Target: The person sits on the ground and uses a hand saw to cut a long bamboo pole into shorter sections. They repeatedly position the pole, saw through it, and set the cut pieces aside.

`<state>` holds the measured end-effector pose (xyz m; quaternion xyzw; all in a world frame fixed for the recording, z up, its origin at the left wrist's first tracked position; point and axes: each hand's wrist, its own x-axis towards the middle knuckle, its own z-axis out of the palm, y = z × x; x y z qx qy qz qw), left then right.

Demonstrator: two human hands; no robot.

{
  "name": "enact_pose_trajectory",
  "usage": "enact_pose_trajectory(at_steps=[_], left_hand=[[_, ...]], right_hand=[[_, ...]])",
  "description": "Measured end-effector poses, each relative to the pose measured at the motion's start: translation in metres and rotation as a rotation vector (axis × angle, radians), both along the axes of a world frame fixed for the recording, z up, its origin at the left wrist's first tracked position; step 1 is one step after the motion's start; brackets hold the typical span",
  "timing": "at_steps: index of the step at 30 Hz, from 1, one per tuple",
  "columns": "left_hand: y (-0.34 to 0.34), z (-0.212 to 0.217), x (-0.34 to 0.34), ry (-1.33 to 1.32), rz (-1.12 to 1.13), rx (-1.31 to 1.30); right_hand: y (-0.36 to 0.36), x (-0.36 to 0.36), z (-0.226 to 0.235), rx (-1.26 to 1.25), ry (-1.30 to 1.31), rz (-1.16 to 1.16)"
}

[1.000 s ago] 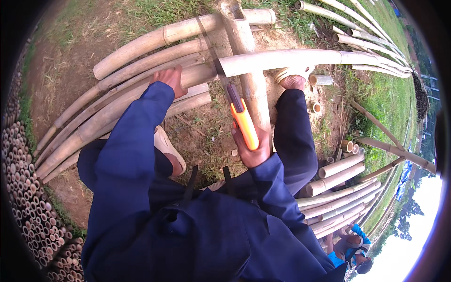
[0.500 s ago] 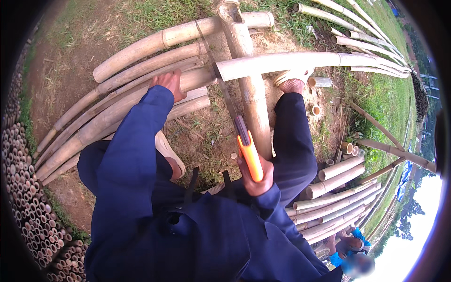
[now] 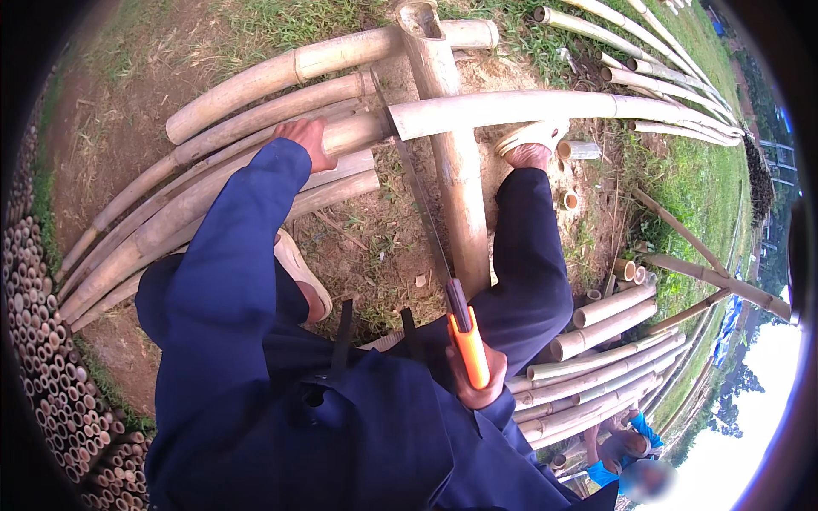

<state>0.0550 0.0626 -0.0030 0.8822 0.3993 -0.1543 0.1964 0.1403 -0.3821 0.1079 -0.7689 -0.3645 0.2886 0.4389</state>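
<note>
A handsaw with an orange handle is held in my right hand, fingers closed round the grip. Its long thin blade lies across a pale bamboo pole, at a cut where the left part of the pole looks darker. My left hand is wrapped over that darker part, left of the blade. The pole rests across a thick bamboo log that has a notched, hollow far end. How deep the cut goes cannot be seen.
Several bamboo poles lie at the left, others at the far right. Cut lengths are stacked at the lower right, near a co-worker in blue. Stacked bamboo ends fill the left edge. My sandalled foot stands beside the log.
My right hand has drawn the saw back toward my body, so less of the blade shows beyond the pole. My left hand keeps its grip on the pole.
</note>
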Motion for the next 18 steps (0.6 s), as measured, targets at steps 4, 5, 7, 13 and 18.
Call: enact_pose_trajectory(at_steps=[4, 5, 7, 13, 18], left_hand=[[-0.006, 0.004, 0.011, 0.029, 0.030, -0.019], [-0.008, 0.003, 0.013, 0.025, 0.021, -0.017], [-0.005, 0.002, 0.015, 0.001, 0.005, 0.001], [0.000, 0.005, 0.005, 0.018, -0.007, -0.026], [-0.005, 0.001, 0.013, -0.019, 0.021, 0.009]], right_hand=[[0.045, 0.020, -0.008, -0.014, 0.073, -0.035], [0.081, 0.031, -0.029, 0.010, 0.073, -0.026], [0.118, 0.042, -0.042, 0.042, 0.103, -0.016], [-0.013, 0.010, 0.011, -0.140, 0.063, 0.042], [0.102, 0.036, -0.028, -0.067, 0.113, -0.014]])
